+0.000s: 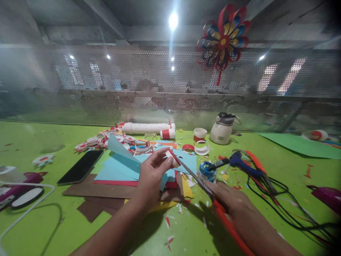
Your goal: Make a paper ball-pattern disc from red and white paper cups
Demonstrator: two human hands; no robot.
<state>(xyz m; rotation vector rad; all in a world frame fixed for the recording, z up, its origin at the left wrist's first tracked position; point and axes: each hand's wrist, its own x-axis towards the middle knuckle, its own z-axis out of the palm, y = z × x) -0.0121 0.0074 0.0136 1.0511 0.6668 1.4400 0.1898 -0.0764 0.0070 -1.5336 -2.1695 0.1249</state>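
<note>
Between the thumb and fingers of my left hand is a small red-and-white piece of paper cup. My right hand grips a pair of scissors by its red handles. The blades point up and left, their tips at the edge of the cup piece. Whether the blades are parted is hard to make out. Below my left hand lie light blue paper sheets over red and brown ones. Small red and white scraps are scattered on the green table beneath the scissors.
A blue glue gun with black cables rests by a blue jar at right. A phone lies at left. Behind stand paper cups, a cup stack and a kettle-like jug. A paper flower hangs above.
</note>
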